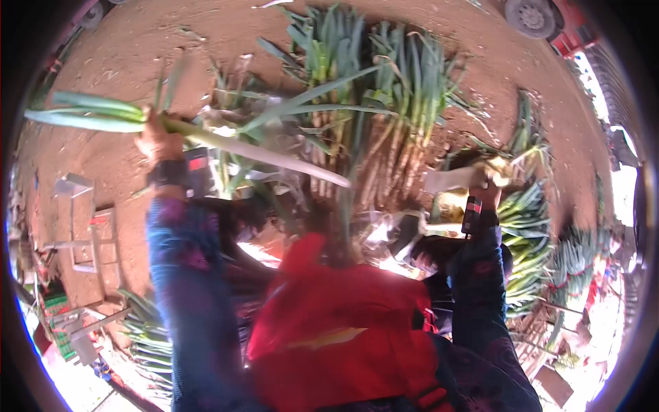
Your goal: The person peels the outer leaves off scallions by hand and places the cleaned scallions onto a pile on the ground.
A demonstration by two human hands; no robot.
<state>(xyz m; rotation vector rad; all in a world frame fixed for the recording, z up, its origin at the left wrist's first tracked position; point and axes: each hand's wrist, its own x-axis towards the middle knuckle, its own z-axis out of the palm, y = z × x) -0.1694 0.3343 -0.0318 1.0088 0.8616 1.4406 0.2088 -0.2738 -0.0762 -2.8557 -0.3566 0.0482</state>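
My left hand (159, 143) is closed around a long green onion (274, 159). Its green leaves point left, and the white stalk slants down to the right across the view. Over on the right, my right hand (489, 192) is blurred by motion. Its fingers look closed at a pale, yellowish strip of something (446, 180) that I cannot make out. Between and beyond my hands, a large pile of green onions (401, 103) lies on the soil, leaves pointing away from me.
More green onions (525, 240) are heaped at my right, with tied bundles (573, 264) farther out. Another pile (147, 343) lies at lower left, near a metal frame stool (86, 237). A vehicle wheel (532, 15) stands at the far right. A red apron (343, 329) covers my lap.
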